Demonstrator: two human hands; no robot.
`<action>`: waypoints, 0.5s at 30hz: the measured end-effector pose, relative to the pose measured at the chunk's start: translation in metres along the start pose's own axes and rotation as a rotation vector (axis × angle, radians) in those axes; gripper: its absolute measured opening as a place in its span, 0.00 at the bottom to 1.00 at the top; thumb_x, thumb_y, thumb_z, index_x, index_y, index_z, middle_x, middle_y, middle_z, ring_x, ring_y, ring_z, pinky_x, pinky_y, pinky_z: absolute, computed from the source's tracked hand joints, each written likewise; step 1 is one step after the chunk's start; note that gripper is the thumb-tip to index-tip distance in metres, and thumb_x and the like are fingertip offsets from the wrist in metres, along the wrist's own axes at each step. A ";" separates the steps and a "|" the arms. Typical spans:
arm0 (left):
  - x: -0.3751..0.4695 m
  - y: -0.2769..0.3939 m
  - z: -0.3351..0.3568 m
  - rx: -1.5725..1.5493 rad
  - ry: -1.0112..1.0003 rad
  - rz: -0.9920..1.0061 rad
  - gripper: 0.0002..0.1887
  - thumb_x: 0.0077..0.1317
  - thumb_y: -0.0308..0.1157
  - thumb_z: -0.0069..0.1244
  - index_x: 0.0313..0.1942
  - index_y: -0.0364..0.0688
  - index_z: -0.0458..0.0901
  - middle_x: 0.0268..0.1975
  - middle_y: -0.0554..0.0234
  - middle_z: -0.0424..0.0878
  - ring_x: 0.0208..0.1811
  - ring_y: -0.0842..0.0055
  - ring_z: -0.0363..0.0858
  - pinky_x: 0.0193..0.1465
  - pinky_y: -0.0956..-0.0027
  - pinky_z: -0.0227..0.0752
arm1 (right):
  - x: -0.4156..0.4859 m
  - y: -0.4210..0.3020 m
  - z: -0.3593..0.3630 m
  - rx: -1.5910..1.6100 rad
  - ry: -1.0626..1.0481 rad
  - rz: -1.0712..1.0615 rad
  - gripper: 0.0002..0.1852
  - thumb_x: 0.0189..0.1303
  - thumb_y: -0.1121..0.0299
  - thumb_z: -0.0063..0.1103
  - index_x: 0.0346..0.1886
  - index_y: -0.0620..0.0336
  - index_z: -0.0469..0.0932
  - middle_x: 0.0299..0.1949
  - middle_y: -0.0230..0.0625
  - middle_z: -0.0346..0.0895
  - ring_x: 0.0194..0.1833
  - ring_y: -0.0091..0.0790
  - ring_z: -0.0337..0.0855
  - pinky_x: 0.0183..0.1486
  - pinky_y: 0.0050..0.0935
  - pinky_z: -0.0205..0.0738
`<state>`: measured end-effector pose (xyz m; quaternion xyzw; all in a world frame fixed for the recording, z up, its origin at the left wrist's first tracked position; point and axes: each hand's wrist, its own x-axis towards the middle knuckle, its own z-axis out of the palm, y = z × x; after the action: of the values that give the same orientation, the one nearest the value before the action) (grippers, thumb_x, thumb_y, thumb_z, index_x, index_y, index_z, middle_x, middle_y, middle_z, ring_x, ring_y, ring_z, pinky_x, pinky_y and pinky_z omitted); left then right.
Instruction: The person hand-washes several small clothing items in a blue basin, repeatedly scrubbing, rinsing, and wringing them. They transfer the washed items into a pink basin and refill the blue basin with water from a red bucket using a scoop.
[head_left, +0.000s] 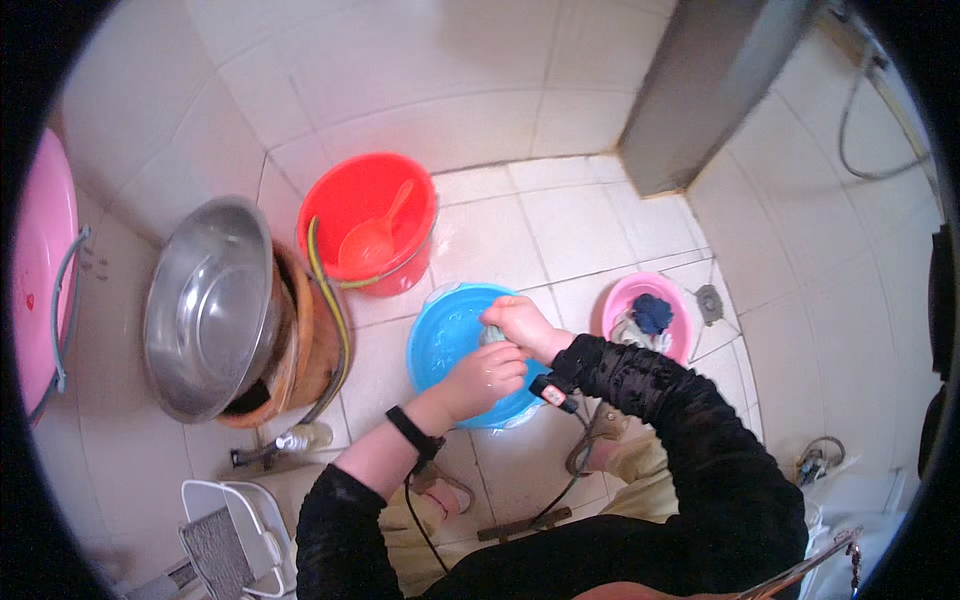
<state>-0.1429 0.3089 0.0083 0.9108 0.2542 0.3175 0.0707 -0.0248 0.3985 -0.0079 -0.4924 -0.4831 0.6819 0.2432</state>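
Both my hands are together over a blue plastic basin (442, 330) that stands on the tiled floor. Between them is a small greyish-green cloth (491, 335), mostly hidden by the fingers. My right hand (519, 322) grips it from above. My left hand (487, 375), wet and with a black band on the wrist, is closed at its lower end. Some water shows in the basin. To the right, a pink plastic basin (681, 315) holds a dark blue cloth (652, 313) and a whitish cloth (637, 334).
A red bucket (360, 180) with a red dipper (375, 240) stands behind left. Left of it, a steel basin (214, 300) leans on a brown tub (319, 345) beside a hose (337, 315). A pump bottle (307, 436) stands nearer. A floor drain (709, 304) lies right.
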 end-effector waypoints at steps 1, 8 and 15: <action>0.006 0.007 -0.011 -0.032 0.014 -0.054 0.11 0.41 0.25 0.50 0.30 0.40 0.75 0.40 0.60 0.77 0.51 0.64 0.73 0.56 0.61 0.68 | -0.006 -0.010 -0.006 -0.036 0.033 -0.157 0.08 0.51 0.69 0.61 0.22 0.62 0.76 0.18 0.31 0.72 0.22 0.24 0.70 0.25 0.28 0.66; 0.053 0.055 -0.054 -1.462 0.886 -1.118 0.36 0.60 0.49 0.51 0.63 0.41 0.57 0.65 0.52 0.58 0.64 0.60 0.61 0.65 0.54 0.57 | -0.078 -0.090 -0.005 -0.350 0.518 -1.300 0.09 0.43 0.73 0.68 0.20 0.58 0.74 0.26 0.37 0.74 0.32 0.38 0.77 0.33 0.31 0.71; 0.080 0.088 -0.042 -1.718 1.358 -0.872 0.19 0.69 0.45 0.39 0.55 0.44 0.67 0.52 0.64 0.72 0.56 0.73 0.68 0.61 0.64 0.62 | -0.147 -0.091 0.041 -0.056 0.424 -1.109 0.12 0.47 0.74 0.67 0.36 0.61 0.77 0.28 0.32 0.74 0.32 0.29 0.76 0.35 0.26 0.72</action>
<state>-0.0780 0.2722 0.1100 0.0444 0.2324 0.7532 0.6138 -0.0168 0.3007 0.1403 -0.2984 -0.6267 0.3270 0.6414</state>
